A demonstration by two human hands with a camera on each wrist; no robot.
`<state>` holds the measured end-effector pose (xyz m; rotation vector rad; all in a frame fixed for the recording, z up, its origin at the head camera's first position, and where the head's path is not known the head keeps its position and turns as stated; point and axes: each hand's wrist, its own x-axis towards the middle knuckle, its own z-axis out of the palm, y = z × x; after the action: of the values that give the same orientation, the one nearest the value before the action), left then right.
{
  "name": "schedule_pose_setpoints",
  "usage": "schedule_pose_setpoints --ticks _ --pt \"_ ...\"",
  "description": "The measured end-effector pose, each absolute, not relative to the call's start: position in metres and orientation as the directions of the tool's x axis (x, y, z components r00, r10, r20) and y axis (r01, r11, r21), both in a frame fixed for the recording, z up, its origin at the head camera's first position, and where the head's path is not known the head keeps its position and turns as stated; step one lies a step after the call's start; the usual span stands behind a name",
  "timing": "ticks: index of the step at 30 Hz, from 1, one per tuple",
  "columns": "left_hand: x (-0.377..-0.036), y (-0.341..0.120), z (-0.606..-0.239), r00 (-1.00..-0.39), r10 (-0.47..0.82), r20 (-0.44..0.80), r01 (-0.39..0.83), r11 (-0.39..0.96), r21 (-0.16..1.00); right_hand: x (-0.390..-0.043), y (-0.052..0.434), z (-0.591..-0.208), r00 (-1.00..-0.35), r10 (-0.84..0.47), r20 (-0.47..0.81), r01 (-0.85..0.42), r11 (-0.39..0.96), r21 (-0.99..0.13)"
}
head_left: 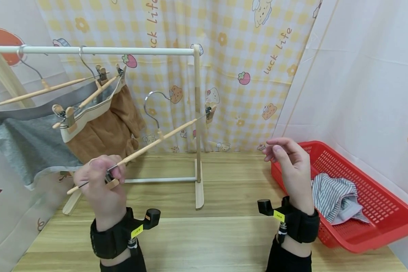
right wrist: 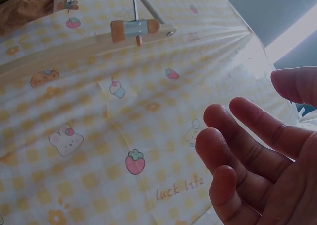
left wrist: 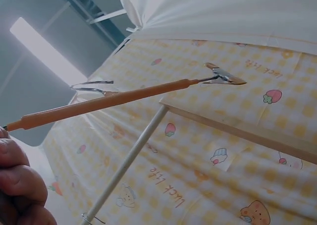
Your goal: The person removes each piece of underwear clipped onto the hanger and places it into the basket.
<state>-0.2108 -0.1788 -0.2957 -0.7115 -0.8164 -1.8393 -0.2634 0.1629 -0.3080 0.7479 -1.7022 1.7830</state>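
Observation:
My left hand [head_left: 103, 185] grips one end of a wooden clip hanger [head_left: 161, 139], its fingers curled round the metal rod and near clip. The hanger slants up to the right, metal hook on top, and its far clip [head_left: 209, 112] overlaps the rack's upright post in the head view. No garment hangs from it. In the left wrist view the hanger [left wrist: 109, 101] stretches away from the curled fingers [left wrist: 22, 180]. My right hand [head_left: 290, 166] is raised beside the red basket, holding nothing; its fingers [right wrist: 247, 150] are relaxed and slightly bent in the right wrist view.
A rack with a white rail [head_left: 139, 51] stands at the left. Brown shorts [head_left: 102, 132] and a grey garment [head_left: 30, 139] hang on it from clip hangers. The red basket [head_left: 391, 223] at the right contains striped clothing [head_left: 336, 196]. A patterned curtain [head_left: 231, 49] hangs behind.

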Motion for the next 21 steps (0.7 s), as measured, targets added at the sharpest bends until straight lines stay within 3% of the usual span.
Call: schedule_pose_setpoints --ticks 11,21 --pt "-0.210 -0.169 -0.290 -0.174 -0.736 0.654 0.983 -0.092 0.158 -0.265 0.163 -0.309 -0.686 -0.025 0.728 -0.727 -0.039 -0.686" --pt "-0.213 -0.168 -0.290 -0.090 -0.722 0.686 0.965 0.107 0.240 -0.265 0.162 -0.309 -0.690 -0.025 0.723 -0.722 -0.031 -0.691"
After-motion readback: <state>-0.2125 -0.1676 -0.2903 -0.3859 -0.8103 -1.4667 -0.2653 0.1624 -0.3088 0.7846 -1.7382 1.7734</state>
